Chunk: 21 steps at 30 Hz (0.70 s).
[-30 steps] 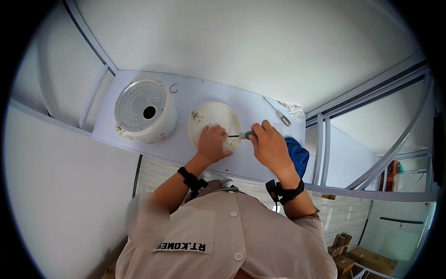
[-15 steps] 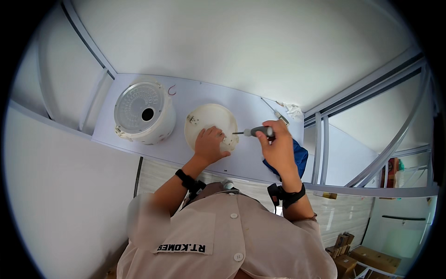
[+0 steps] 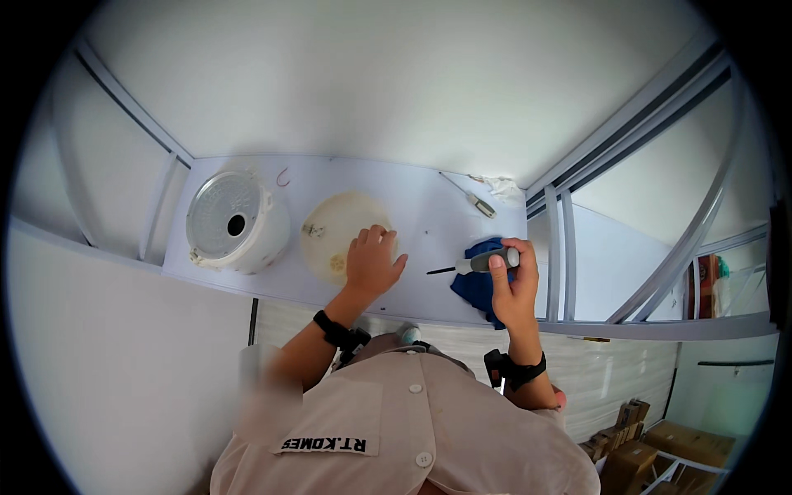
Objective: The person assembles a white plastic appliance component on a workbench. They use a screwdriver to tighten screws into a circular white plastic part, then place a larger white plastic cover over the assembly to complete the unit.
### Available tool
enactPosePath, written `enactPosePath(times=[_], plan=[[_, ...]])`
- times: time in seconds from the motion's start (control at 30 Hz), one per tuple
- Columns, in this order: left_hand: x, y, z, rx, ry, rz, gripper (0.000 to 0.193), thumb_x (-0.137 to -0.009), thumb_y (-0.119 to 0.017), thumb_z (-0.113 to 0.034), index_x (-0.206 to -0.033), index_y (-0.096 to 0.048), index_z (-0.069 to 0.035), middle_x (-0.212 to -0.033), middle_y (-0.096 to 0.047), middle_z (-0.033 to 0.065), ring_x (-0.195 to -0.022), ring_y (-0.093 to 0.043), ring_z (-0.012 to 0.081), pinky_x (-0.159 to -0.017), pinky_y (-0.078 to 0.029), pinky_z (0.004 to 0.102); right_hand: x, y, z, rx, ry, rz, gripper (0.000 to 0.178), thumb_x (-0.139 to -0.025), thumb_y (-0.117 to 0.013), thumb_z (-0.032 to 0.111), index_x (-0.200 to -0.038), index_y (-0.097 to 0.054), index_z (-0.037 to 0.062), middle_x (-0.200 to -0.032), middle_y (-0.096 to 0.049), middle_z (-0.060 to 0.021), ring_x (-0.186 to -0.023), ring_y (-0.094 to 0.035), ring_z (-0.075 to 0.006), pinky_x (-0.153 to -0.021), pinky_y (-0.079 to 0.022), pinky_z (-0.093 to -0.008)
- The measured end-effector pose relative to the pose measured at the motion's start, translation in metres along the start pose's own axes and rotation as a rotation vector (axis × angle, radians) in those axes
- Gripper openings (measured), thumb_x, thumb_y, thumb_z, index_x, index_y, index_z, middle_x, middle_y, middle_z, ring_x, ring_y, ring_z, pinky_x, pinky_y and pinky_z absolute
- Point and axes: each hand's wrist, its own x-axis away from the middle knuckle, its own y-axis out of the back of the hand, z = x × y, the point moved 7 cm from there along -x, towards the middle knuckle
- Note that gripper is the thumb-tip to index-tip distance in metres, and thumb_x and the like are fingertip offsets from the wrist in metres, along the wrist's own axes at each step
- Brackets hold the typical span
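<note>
A round off-white plastic cover [image 3: 334, 219], shallow like a dish and stained at the left, lies on the table. My left hand [image 3: 373, 262] rests over its right part, fingers bent a little at the rim and thumb held apart. To the right, my right hand [image 3: 516, 285] is closed around the grey handle of a screwdriver [image 3: 470, 263]. The dark shaft points left toward the cover, without touching it. Below the handle lies a blue cloth [image 3: 470, 290], partly hidden by that hand.
At the left of the table stands a white cylindrical appliance body [image 3: 271, 227] with a holed metal bottom, a short red wire [image 3: 283, 176] behind it. A second screwdriver [image 3: 478, 203] lies at the back right beside crumpled white plastic [image 3: 505, 190]. Metal frame posts [image 3: 559, 256] rise at the right edge.
The screwdriver in my right hand has moved right and toward me, away from the cover. The cover looks turned, a yellowish spot now showing near its front edge. My view has shifted slightly.
</note>
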Motion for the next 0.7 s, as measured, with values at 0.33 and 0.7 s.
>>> enactPosePath(times=[0.33, 0.7], plan=[[-0.046, -0.104, -0.035, 0.126, 0.032, 0.131, 0.041, -0.103, -0.061, -0.015, -0.14, -0.052, 0.0, -0.132, -0.056, 0.0224, -0.108, -0.065, 0.0444, -0.093, -0.056, 0.0509, 0.025, 0.052, -0.009, 0.051, 0.114, 0.09, 0.03, -0.104, -0.07, 0.022, -0.124, -0.061, 0.0019, -0.11, -0.06, -0.0138, -0.087, -0.064, -0.0239, -0.072, -0.054, -0.0319], [-0.078, -0.151, -0.028, 0.006, 0.11, 0.082, 0.019, -0.098, -0.06, -0.001, -0.117, -0.057, 0.002, -0.124, -0.056, 0.0237, -0.11, -0.063, 0.0429, -0.093, -0.058, 0.0484, 0.042, 0.082, -0.027, 0.052, 0.085, 0.201, 0.032, -0.101, -0.075, 0.022, -0.125, -0.062, 0.0038, -0.113, -0.064, -0.0165, -0.086, -0.07, -0.0275, -0.069, -0.058, -0.0332]])
